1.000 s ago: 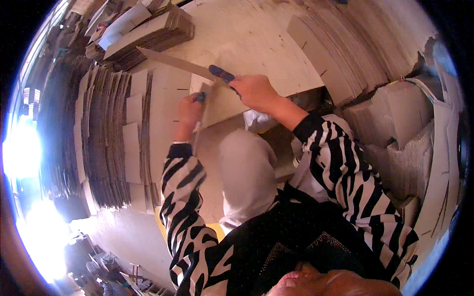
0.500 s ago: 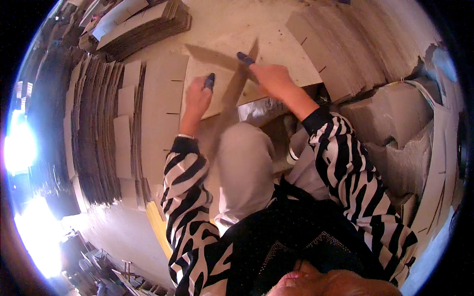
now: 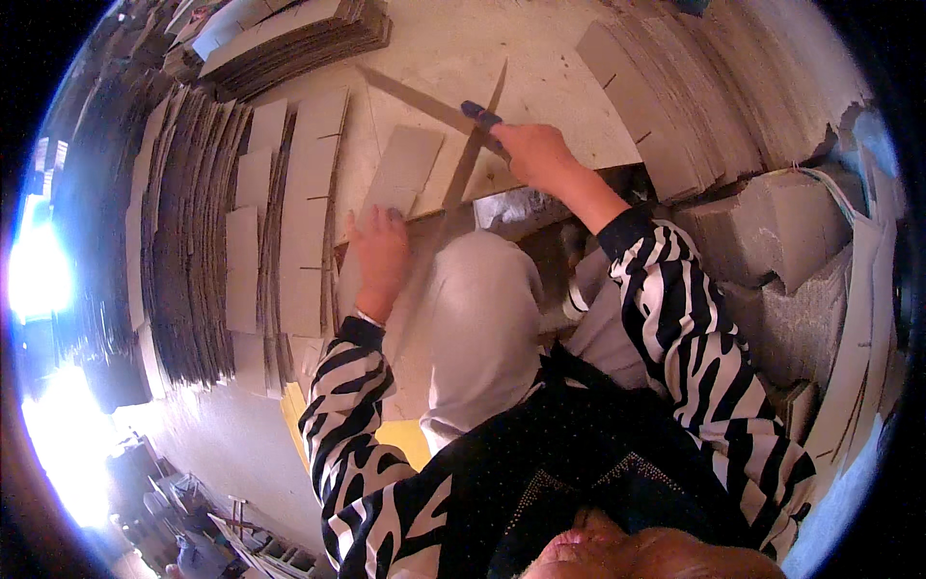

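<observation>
Nearby, resting the half-curled left hand (image 3: 381, 256) on the near end of a flat cardboard piece (image 3: 407, 159) by the near edge of the table (image 3: 555, 77); cannot tell whether gripping it. Just beyond, pinching crossed cardboard strips (image 3: 415, 98) in the closed right hand (image 3: 542, 156). Farther off, with a tall cardboard stack (image 3: 666, 106) by the right-hand near corner and a lower stack (image 3: 299, 46) toward the far left.

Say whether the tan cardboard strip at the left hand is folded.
Unfolded where visible: the tan cardboard strip shows one unbroken, crease-free face.
</observation>
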`<state>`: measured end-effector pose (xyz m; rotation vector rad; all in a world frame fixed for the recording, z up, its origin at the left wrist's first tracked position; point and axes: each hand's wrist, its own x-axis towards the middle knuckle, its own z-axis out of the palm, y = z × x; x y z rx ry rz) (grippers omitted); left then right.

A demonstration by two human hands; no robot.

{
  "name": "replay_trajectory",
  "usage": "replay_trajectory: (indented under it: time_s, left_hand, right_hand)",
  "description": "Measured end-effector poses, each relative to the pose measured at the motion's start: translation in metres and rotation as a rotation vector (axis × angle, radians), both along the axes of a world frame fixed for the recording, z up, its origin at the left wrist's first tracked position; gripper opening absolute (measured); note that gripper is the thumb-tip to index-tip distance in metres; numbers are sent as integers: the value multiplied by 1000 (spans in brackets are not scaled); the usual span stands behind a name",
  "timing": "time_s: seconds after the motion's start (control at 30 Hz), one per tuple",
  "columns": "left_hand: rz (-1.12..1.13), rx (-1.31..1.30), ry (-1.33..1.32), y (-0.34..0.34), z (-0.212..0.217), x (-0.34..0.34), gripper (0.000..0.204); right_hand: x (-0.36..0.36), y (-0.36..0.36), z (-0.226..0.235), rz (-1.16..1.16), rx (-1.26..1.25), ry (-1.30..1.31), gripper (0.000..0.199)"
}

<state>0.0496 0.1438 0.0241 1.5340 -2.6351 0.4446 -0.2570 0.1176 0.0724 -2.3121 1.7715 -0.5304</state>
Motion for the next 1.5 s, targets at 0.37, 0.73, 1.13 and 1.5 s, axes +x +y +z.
replay_trajectory:
  time_s: [0.37, 0.73, 1.13, 1.5]
  left_hand:
    - [312, 297, 1260, -90, -2, 1, 22]
    - [182, 466, 1069, -87, 40, -4, 27]
    - [267, 335, 1087, 62, 62, 67, 40]
    - [171, 326, 1459, 31, 31, -54, 38]
  right_hand:
    - [13, 7, -4, 192, -246, -40, 38]
    - [13, -3, 7, 40, 64, 131, 36]
    - [-97, -11, 21, -609, 40, 28, 47]
    - [-205, 43, 17, -802, -208, 222, 35]
